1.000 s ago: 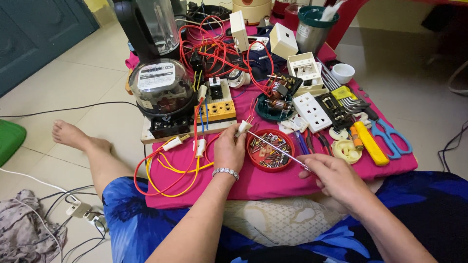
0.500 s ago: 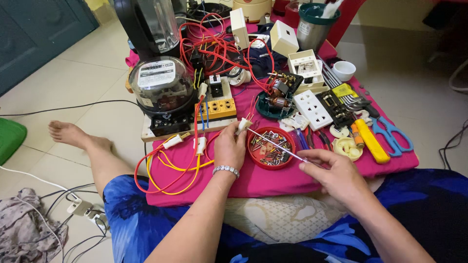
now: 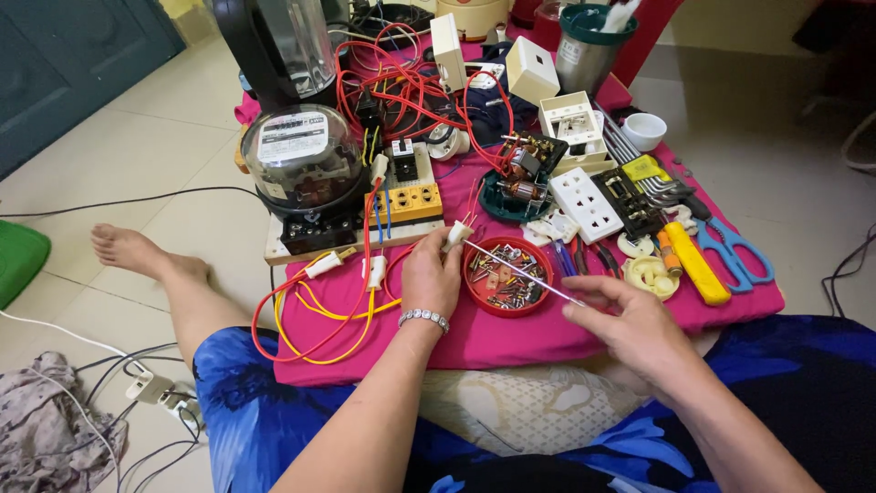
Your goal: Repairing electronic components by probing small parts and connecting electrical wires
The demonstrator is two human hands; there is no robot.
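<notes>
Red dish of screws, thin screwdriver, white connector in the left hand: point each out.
Red dish of screws (image 3: 538, 304), head view, its near rim.
Thin screwdriver (image 3: 520, 268), head view, mid-shaft.
White connector (image 3: 455, 236), head view, its body above the left fingertips.

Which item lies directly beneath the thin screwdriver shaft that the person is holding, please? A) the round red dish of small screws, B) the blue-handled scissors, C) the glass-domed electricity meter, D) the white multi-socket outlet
A: the screwdriver, its end pinched in the right hand, slants across the round red dish of small screws toward the white connector held in the left hand.
</notes>
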